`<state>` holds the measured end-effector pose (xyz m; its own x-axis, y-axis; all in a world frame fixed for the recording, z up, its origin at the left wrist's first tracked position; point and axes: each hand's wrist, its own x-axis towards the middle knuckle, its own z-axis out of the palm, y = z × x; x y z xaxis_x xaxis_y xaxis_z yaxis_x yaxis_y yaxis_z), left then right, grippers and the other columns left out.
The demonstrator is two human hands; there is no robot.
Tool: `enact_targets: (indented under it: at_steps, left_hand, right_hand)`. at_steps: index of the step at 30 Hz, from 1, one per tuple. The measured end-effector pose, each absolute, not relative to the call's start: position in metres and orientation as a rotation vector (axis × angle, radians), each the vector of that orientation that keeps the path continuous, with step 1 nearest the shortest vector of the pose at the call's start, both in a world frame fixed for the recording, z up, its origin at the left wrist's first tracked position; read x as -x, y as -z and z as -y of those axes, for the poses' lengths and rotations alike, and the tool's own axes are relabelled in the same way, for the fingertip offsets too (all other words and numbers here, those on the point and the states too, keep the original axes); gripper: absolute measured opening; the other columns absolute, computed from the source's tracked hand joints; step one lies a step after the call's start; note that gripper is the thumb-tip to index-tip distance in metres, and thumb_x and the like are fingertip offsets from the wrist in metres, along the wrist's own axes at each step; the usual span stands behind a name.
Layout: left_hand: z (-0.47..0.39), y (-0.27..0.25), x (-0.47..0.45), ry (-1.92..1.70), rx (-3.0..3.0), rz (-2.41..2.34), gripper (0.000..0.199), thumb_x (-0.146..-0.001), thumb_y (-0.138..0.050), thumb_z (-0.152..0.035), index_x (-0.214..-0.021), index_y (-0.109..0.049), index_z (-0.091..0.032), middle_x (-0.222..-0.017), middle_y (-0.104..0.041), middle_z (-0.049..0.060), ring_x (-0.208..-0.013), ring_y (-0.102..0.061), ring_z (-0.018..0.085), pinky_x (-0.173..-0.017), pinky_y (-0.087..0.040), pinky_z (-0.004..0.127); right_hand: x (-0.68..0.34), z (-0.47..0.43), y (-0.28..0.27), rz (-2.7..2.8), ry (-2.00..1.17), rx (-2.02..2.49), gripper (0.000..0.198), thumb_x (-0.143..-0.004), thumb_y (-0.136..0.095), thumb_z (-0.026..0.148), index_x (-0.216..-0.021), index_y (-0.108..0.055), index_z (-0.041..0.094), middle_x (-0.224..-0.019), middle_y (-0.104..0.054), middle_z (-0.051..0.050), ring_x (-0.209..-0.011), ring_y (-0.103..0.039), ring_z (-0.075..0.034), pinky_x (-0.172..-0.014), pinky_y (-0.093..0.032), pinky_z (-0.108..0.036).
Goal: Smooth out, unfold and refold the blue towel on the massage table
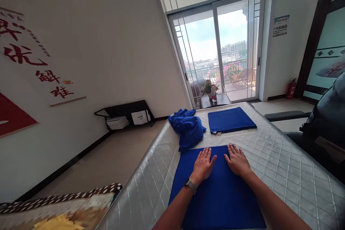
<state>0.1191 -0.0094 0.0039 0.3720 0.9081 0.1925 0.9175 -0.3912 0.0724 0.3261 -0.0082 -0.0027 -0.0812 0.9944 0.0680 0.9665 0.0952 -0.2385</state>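
Note:
A flat blue cloth (221, 197) lies spread on the quilted mattress (280, 154) before me. My left hand (203, 165) rests palm down on its upper left part, fingers stretched out, with a watch on the wrist. Near the upper right edge of the same cloth, my right hand (237, 160) lies flat with its fingers extended. Just beyond the left hand is a crumpled heap of blue fabric (188, 127). A neatly folded blue cloth (231, 119) with small white tags sits farther back. Both palms are hidden.
A small dark table (219, 101) with a bottle (214, 93) and a potted plant (207, 88) stands past the mattress's far end. On the right are a dark armrest (285, 115) and a fire extinguisher (291, 89). White boxes (140, 117) sit in a black rack at left.

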Motion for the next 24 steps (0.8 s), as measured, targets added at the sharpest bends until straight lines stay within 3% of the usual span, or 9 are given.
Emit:
enact_targets:
  at_steps: [8, 24]
  left_hand:
    - [0.009, 0.001, -0.021, 0.279, 2.280, 1.986, 0.078, -0.099, -0.009, -0.062, -0.150, -0.035, -0.008, -0.155, -0.037, 0.015, -0.145, -0.030, 0.026, -0.118, -0.027, 0.044]
    - [0.010, 0.004, -0.016, 0.424, 2.276, 2.028, 0.086, -0.096, -0.008, -0.067, -0.148, -0.038, -0.004, -0.154, -0.038, 0.018, -0.145, -0.032, 0.029, -0.119, -0.026, 0.045]
  right_hand:
    - [-0.326, 0.008, 0.003, 2.168, -0.209, 1.973, 0.072, -0.097, -0.019, 0.051, -0.156, -0.018, 0.010, -0.163, -0.015, -0.007, -0.150, -0.005, -0.021, -0.121, -0.006, -0.044]
    - [-0.323, 0.008, 0.004, 2.199, -0.119, 2.024, 0.072, -0.097, -0.017, 0.053, -0.156, -0.017, 0.012, -0.163, -0.016, -0.006, -0.150, -0.007, -0.020, -0.121, -0.007, -0.042]
